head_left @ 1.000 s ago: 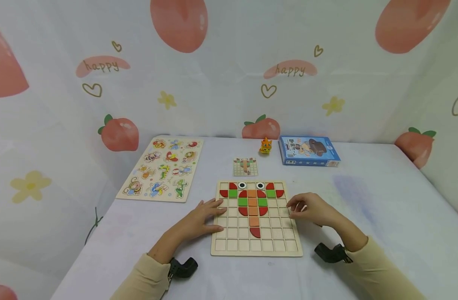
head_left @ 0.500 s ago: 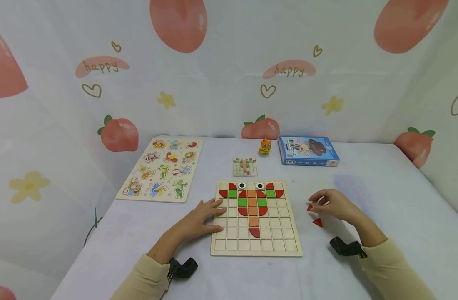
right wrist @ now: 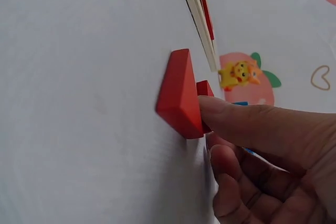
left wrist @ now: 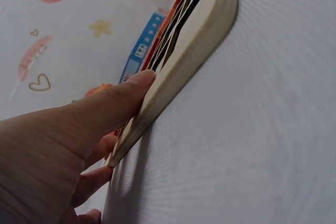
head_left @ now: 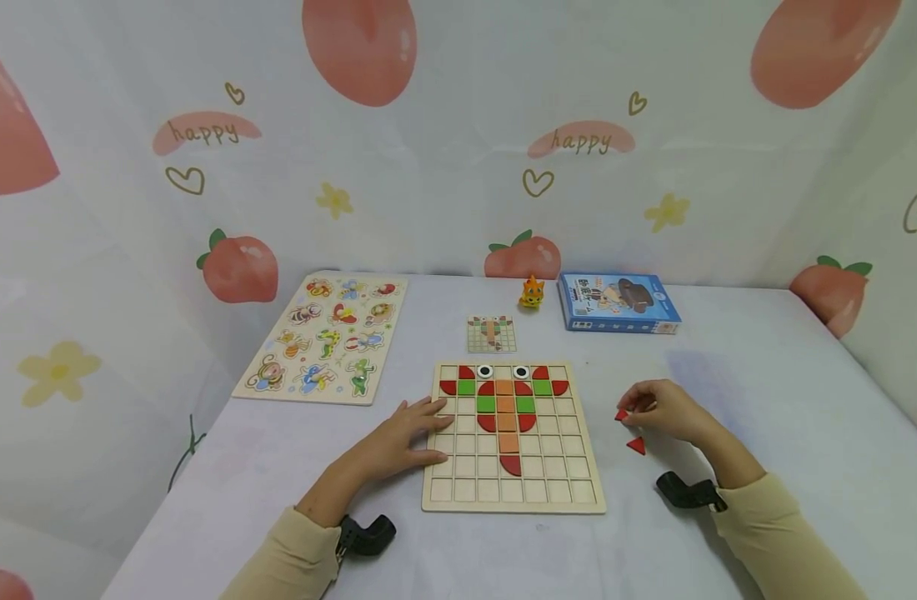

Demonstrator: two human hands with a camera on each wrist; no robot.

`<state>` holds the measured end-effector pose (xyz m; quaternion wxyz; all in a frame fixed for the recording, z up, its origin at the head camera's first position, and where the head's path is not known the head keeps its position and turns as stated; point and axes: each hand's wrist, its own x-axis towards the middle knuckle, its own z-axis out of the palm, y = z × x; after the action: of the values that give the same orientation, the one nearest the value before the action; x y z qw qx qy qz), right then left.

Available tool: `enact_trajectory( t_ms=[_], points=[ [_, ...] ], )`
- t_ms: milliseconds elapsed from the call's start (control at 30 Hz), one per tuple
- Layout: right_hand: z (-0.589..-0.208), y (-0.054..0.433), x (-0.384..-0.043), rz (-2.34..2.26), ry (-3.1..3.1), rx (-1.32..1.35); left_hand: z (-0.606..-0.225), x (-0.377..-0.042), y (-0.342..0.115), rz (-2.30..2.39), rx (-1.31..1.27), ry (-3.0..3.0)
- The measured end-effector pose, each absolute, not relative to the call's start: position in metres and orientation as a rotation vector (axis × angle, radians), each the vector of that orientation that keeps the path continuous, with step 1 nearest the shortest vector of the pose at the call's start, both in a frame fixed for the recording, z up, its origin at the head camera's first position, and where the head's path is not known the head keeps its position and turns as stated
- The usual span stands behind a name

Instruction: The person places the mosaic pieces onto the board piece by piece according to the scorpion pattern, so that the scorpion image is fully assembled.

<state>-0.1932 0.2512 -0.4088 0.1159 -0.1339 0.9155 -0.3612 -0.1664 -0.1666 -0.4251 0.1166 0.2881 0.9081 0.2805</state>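
A wooden grid board [head_left: 466,492] lies in the middle of the table, with red, green and orange pieces and two eye pieces set in its squares. My left hand [head_left: 398,442] rests on the board's left edge, fingers spread; the left wrist view shows the thumb [left wrist: 142,80] on its rim. To the right of the board, my right hand [head_left: 664,410] pinches a small red triangle block [head_left: 622,414] at the tabletop. Another red triangle block [head_left: 636,446] lies just nearer, in front of it in the right wrist view. Part of the pinched block is hidden by the thumb [right wrist: 220,108].
A small pattern card [head_left: 492,334] lies behind the board. Farther back are an orange toy figure [head_left: 531,292] and a blue box [head_left: 619,302]. At the left lies an insect puzzle board [head_left: 323,337]. A printed cloth hangs behind the table.
My right hand has moved right from the board's edge to the red triangle blocks, and its fingers have closed on the farther one. My left hand stays where it was.
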Motion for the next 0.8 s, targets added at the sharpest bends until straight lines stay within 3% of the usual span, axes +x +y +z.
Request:
enact_trajectory(
  t_ms=[400, 800],
  points=[
    [-0.400, 0.236, -0.192, -1.096, 2.659, -0.376, -0.425, -0.167, -0.166, 0.830, 0.850, 2.662],
    [-0.398, 0.188, -0.188, -1.140, 2.482, -0.556, -0.426, -0.167, -0.166, 0.841, 0.863, 2.659]
  ],
)
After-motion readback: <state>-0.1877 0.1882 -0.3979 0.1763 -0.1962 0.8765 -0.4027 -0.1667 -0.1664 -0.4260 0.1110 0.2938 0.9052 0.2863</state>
